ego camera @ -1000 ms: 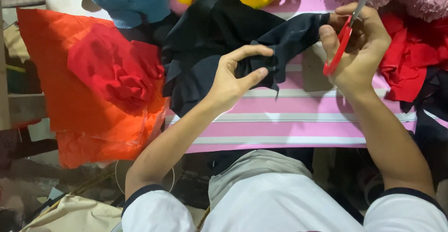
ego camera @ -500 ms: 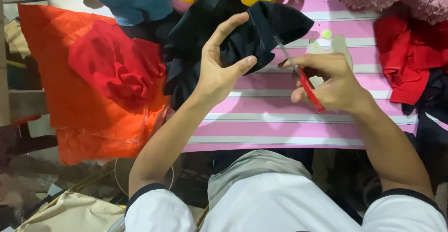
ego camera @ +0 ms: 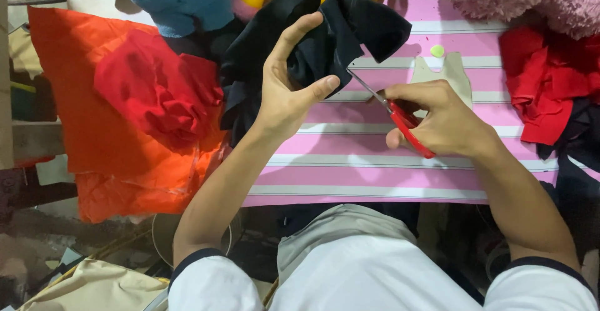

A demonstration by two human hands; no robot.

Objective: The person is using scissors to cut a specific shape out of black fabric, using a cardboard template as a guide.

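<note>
Black fabric (ego camera: 337, 42): bunched, lifted above the pink-striped desk (ego camera: 350, 180), left hand (ego camera: 284, 92) closed around it, thumb pressing the fold. Red-handled scissors (ego camera: 400, 120): right hand (ego camera: 440, 120) closed through the handles, blade tips at the cloth edge, just beside the left thumb. Risks, judged: nicked thumb; bunched layers cut unintentionally; crooked cut from slack cloth. Orange fabric (ego camera: 125, 142) lies to the left.

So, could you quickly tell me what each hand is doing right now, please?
Left hand: closed on the black fabric, held up above the striped table.
Right hand: closed on the red-handled scissors, blades at the fabric.
</note>
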